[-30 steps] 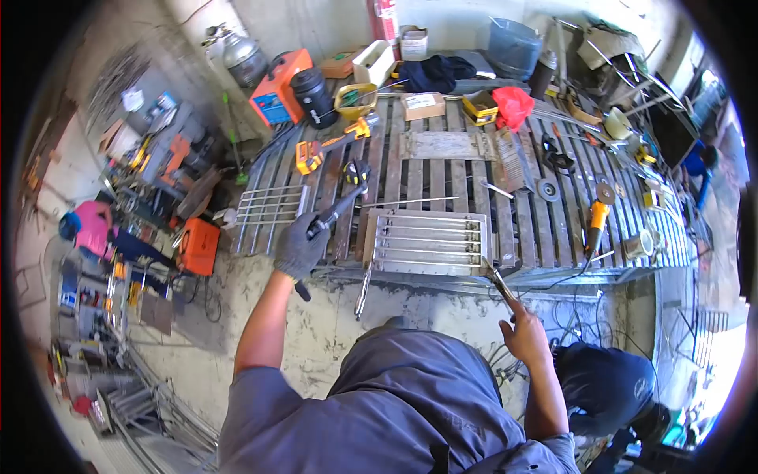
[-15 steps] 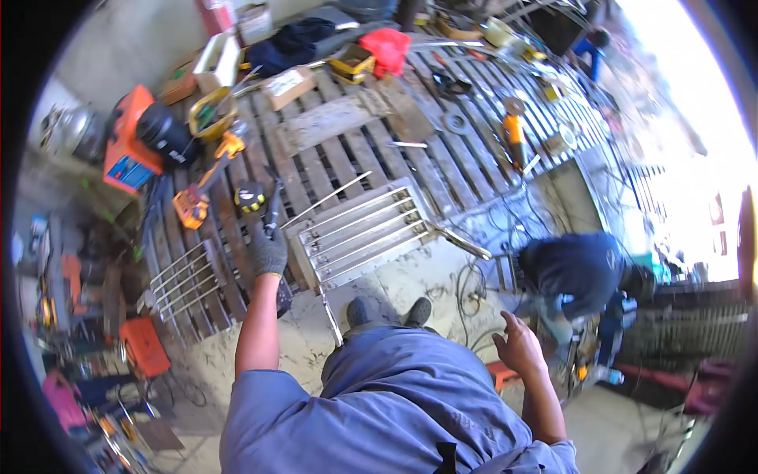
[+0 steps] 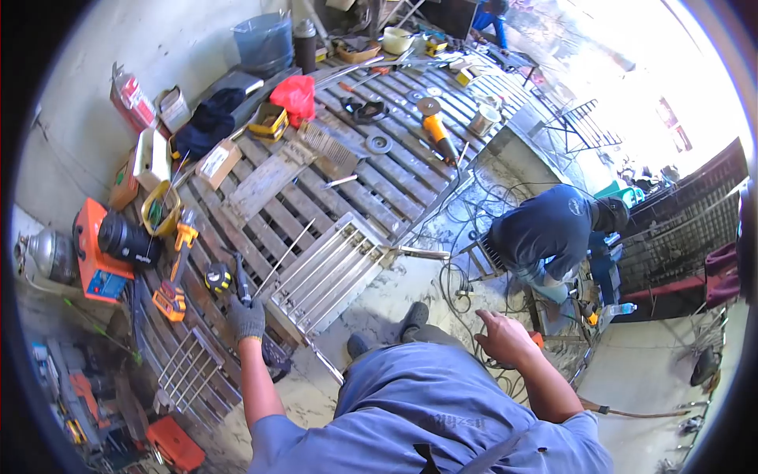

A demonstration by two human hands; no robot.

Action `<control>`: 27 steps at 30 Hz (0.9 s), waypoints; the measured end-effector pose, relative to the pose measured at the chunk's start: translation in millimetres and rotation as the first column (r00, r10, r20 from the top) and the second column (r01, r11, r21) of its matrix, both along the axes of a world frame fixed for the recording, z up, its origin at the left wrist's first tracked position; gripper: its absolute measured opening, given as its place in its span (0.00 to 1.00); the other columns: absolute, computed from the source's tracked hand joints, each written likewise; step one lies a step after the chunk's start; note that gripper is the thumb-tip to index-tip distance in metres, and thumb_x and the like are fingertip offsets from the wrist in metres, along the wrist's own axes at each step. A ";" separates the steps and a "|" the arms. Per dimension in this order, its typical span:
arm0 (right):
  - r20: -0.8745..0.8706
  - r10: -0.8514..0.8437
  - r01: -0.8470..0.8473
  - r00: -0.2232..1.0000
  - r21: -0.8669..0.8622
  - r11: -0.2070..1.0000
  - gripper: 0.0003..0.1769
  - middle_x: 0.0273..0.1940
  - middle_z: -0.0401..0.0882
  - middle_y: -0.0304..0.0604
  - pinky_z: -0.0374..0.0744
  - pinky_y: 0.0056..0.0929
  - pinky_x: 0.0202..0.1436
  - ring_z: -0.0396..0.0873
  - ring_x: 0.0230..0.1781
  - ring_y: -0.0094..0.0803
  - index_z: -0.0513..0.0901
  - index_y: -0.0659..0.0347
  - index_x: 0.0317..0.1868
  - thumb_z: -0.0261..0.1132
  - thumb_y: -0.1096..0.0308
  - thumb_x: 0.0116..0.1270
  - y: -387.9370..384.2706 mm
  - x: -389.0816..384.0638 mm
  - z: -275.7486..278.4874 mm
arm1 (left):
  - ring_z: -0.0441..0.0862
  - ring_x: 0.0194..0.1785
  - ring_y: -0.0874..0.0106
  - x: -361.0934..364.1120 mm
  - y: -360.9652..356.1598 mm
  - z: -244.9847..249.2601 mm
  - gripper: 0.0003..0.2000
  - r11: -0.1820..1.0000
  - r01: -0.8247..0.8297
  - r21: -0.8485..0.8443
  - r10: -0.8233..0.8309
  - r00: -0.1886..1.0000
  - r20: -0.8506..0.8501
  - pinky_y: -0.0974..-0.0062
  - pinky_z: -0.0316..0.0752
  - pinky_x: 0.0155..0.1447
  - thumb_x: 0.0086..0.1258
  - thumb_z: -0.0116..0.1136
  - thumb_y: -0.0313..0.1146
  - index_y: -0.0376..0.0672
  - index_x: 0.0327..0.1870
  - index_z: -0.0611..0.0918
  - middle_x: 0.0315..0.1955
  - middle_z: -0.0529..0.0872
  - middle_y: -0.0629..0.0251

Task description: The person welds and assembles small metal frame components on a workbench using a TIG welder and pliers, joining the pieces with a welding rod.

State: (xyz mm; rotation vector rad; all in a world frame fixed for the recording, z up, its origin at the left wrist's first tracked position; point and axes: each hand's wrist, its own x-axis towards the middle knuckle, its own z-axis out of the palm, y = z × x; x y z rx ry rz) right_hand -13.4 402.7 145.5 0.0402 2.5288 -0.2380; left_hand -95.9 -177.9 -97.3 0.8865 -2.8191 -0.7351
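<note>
My left hand, in a grey glove, is closed around a dark welding electrode holder at the edge of the slatted table. A thin welding rod slants up and right from beside the hand. Just right of it lies a metal frame with parallel bars. A yellow-and-black tape measure sits beyond the glove. My right hand is bare and hangs in the air with its fingers apart, holding nothing, on the right side of my body.
The slatted table carries an angle grinder, an orange cordless tool, a yellow bin and a red cloth. A smaller barred grate lies at left. A co-worker bends down at right, near floor cables.
My view has turned, so the table and frame appear lower and further left. The left hand keeps hold of the electrode holder. My right hand stays free, its forearm reaching more inward.
</note>
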 end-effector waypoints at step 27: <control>-0.393 0.827 -0.729 -0.402 -0.409 -0.549 0.32 0.51 0.92 0.60 0.86 0.53 0.57 0.90 0.51 0.60 0.82 0.64 0.74 0.79 0.64 0.73 -239.7 6.3 -51.6 | 0.88 0.75 0.54 565.6 564.2 -85.0 0.23 0.391 -0.897 0.208 0.315 0.343 0.885 0.43 0.80 0.74 0.77 0.67 0.44 0.47 0.69 0.93 0.73 0.90 0.54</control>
